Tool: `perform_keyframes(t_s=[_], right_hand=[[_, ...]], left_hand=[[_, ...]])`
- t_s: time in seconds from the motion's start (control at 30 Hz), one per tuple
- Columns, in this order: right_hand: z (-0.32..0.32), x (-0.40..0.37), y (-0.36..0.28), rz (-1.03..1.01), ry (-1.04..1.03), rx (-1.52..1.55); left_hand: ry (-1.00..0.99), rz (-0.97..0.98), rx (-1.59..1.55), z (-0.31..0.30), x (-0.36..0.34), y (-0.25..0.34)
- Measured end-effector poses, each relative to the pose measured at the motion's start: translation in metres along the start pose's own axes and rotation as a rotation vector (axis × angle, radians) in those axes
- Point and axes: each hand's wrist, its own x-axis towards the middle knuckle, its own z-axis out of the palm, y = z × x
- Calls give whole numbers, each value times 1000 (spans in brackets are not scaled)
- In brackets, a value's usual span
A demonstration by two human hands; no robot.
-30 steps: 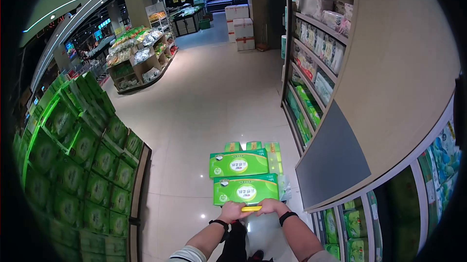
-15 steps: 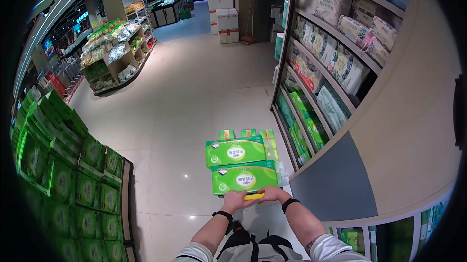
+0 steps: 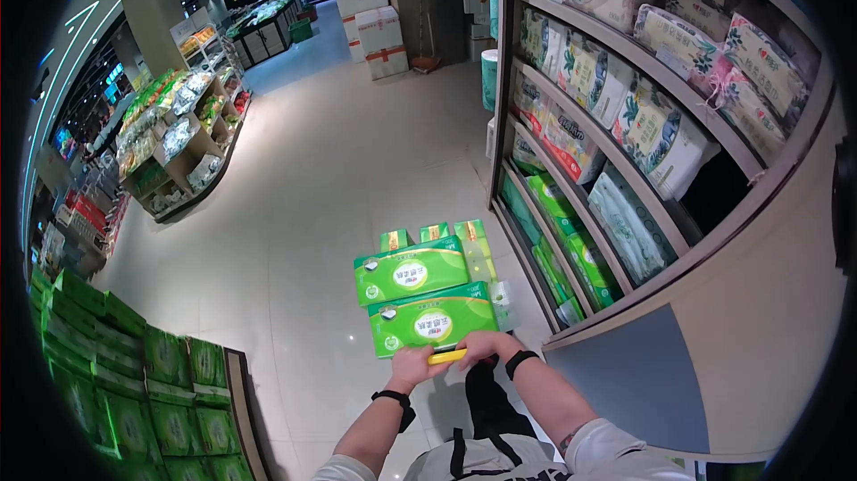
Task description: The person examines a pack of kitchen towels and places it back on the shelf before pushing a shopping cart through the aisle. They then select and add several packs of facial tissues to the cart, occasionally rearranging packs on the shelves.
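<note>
My left hand point(image 3: 415, 368) and my right hand point(image 3: 484, 347) are both wrapped round a yellow push handle point(image 3: 447, 357), one at each end of it. Just ahead of the handle lies a large green tissue pack point(image 3: 432, 320) with a white oval label. Behind it sits a second green pack point(image 3: 411, 272) of the same look. Beyond these, smaller green packs point(image 3: 473, 236) stick out at the far side. A clear-wrapped bundle point(image 3: 502, 298) is at the right of the load. The packs hide whatever carries them.
Close on my right stands a shelf unit point(image 3: 580, 133) full of tissue packs, with a curved beige and grey panel point(image 3: 625, 374) nearer me. Stacked green packs point(image 3: 174, 405) are at lower left. A produce stand point(image 3: 178, 142) and white boxes point(image 3: 379, 39) stand farther along the pale tiled floor point(image 3: 268, 258).
I have moved forward with the load, and the view has tilted. The right shelf looks larger and nearer; the green stack has slid down and left. Both hands keep their hold.
</note>
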Motion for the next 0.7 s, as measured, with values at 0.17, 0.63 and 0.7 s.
perform_keyframes(t_s=[0.17,0.63,0.7], right_hand=[[-65,57,12,-97,-33,-68],[-184,110,33,-127,539,311],[-197,118,31,-102,522,306]], left_hand=[[-69,28,51,4,74,-41],[-180,42,104,15,220,-123],[-125,85,53,16,231,-133]])
